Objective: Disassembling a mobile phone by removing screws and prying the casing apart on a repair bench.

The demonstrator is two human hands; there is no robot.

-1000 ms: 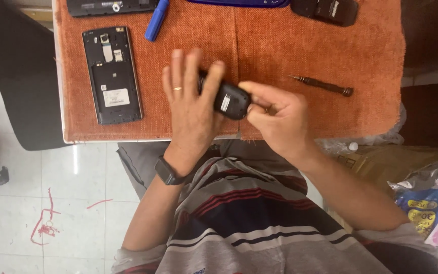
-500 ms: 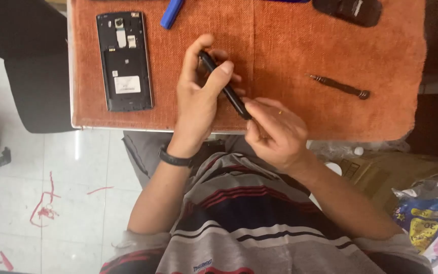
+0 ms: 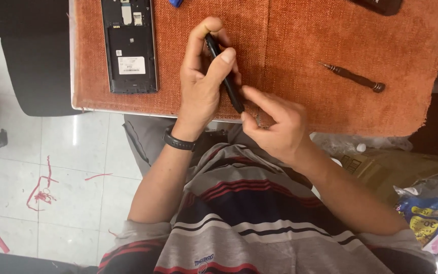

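Note:
My left hand grips a thin black phone part, held edge-on above the near side of the orange cloth. Thumb and fingers clamp its upper half. My right hand pinches the lower end of the same black part with fingertips, just over the table's front edge. A black wristband sits on my left wrist. An opened black phone body with its back off lies flat on the cloth to the left of my left hand.
A small dark screwdriver lies on the cloth to the right. A blue tool tip and another dark device show at the top edge. Plastic bags lie on the floor at right; a dark chair stands left.
The black part has turned from lying flat between my hands to edge-on, and both hands have shifted on it. The view has moved down and closer, so the table's far items slid out of frame.

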